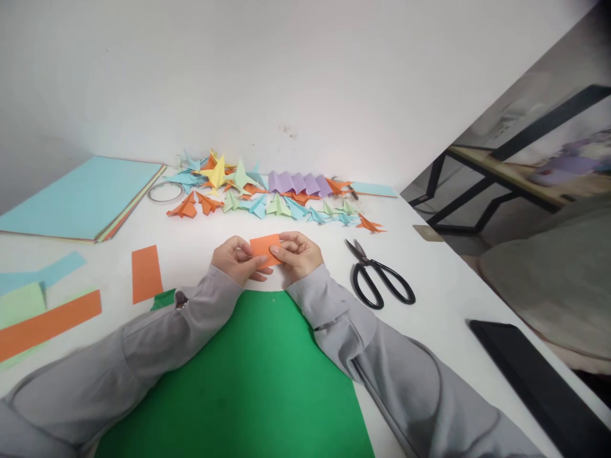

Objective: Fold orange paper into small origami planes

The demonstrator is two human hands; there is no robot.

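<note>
A small orange square of paper (264, 245) is pinched between both hands, just above the far edge of a large green sheet (248, 381). My left hand (239, 259) grips its left side, thumb across the lower edge. On the right side, my right hand (300, 256) holds it with the thumb on the front and the fingers behind. The paper's back is hidden from me. To the right lie scissors (377, 273) with black handles, their blades slightly apart. An orange paper strip (146, 273) rests left of my left hand, with a green scrap (163, 299) near it.
Folded paper figures (277, 205) in several colours line the wall, beside a pleated purple paper (298, 184). At left are a stack of coloured sheets (81, 197), a tape roll (165, 191) and cut strips (52, 324). A black flat object (539, 381) lies near the right edge.
</note>
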